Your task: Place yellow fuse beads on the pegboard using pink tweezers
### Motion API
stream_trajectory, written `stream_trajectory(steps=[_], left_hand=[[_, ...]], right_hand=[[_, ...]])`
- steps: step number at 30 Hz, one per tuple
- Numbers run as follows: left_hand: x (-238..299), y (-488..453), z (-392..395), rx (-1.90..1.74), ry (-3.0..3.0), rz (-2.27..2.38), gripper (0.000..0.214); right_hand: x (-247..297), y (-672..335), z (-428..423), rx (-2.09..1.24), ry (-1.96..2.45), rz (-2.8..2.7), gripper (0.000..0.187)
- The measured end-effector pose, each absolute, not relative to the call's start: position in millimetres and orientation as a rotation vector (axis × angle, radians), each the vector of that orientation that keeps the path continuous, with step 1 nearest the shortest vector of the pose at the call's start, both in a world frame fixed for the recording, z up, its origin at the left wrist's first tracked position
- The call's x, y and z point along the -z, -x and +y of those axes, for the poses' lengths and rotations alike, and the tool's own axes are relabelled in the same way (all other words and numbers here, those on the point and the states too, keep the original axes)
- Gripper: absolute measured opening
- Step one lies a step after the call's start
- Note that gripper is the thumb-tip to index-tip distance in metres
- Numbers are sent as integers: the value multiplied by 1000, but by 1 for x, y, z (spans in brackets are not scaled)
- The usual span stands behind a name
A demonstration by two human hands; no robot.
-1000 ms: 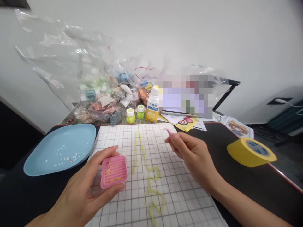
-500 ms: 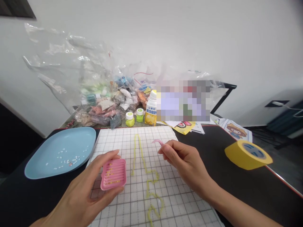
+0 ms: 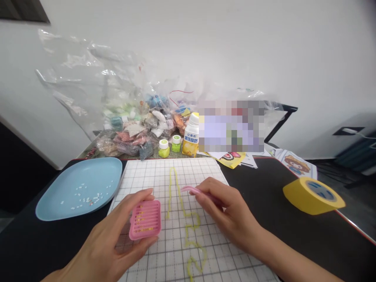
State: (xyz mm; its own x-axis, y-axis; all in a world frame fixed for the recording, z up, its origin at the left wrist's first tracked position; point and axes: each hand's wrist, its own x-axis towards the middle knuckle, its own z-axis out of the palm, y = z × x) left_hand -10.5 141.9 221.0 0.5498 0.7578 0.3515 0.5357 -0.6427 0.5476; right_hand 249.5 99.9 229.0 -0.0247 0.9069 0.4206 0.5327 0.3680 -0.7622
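My left hand [image 3: 110, 244] grips a small pink grooved tray [image 3: 145, 220] with a few beads in its slots, held just above the white gridded board [image 3: 223, 258]. My right hand [image 3: 229, 213] pinches pink tweezers [image 3: 192, 190], whose tip points left over a winding line of yellow beads [image 3: 189, 223] laid on the board. The tweezers' tip hovers between the pink tray and the bead line.
A light blue plate [image 3: 58, 199] with scattered small beads lies at the left. A yellow tape roll [image 3: 313, 194] sits at the right on the black mat. Behind the board stand two small green jars [image 3: 169, 145], a white-and-yellow bottle [image 3: 190, 136], bead bags in clear plastic [image 3: 132, 129] and printed sheets [image 3: 296, 164].
My right hand has lowered and moved left, bringing the tweezers from pointing up to lying low over the board near the bead line. My left hand holds the pink tray almost unchanged.
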Motion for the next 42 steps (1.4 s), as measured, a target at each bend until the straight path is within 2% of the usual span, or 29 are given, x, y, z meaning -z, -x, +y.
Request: stream_trajectory(steps=[2,7,12,17,29,38,42], left_hand=[[-221,8,138,-842,-2330,1084,51],[-220,5,133,-903,-2267,1065,54],[-220,5,132,-896,-2252,1054,61],[-222,1,127,-934,-2154,1010,58],[-223,-3,120,-936,-1859,1016,59],[-219,9,128,-806,-2123,961,71],[-221,6,130,-916,-2204,1015,59]], right_hand=[[-229,-247,96,-456,1221,-1808,15],[-229,-241,88,-411,1151,-1899,8],[-228,-232,83,-354,1095,-2013,23],[-226,-226,81,-307,1111,-2104,26],[-223,-224,82,-212,1097,-2158,25],[-220,-223,85,-85,1050,-2177,24],[-226,-227,85,-138,1084,-2114,22]])
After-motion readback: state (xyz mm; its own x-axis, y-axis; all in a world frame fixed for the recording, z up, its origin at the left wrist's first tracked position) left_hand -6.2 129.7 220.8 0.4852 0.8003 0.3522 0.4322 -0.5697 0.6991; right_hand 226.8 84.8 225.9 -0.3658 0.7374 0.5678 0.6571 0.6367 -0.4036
